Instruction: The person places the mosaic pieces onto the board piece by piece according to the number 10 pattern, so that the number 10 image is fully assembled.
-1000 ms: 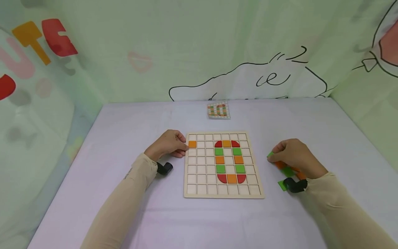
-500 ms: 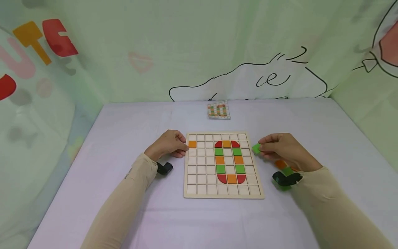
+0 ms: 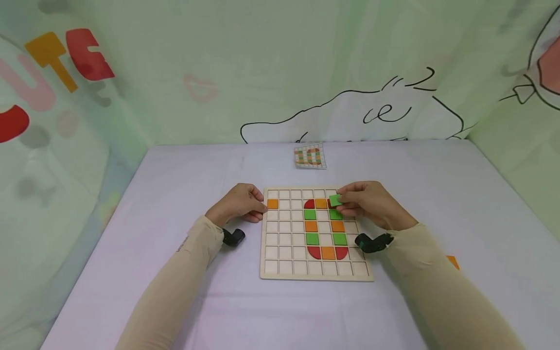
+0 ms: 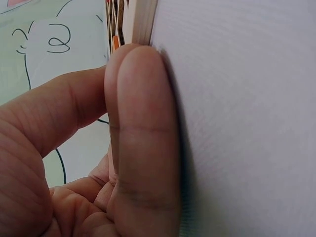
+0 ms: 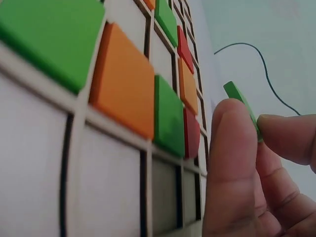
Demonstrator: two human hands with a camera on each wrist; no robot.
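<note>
A square wooden grid board lies flat on the table. At its left edge, my left hand holds the rim with bent fingers and thumb. The left wrist view shows the fingertips against the board's side. Over the board's upper right, my right hand pinches a green square tile between thumb and finger. In the right wrist view this tile is tilted and held above the grid. Red, orange and green tiles form an upright ring in the board, and one orange tile sits at upper left.
Behind the board, a small pattern card shows coloured squares on a grid. An orange tile peeks out beside the right sleeve, which hides the table beneath it. Printed cloth walls stand at the back and sides of the white table.
My right hand has moved left from the loose tiles to over the board, carrying the green tile. My left hand stays at the board's left edge.
</note>
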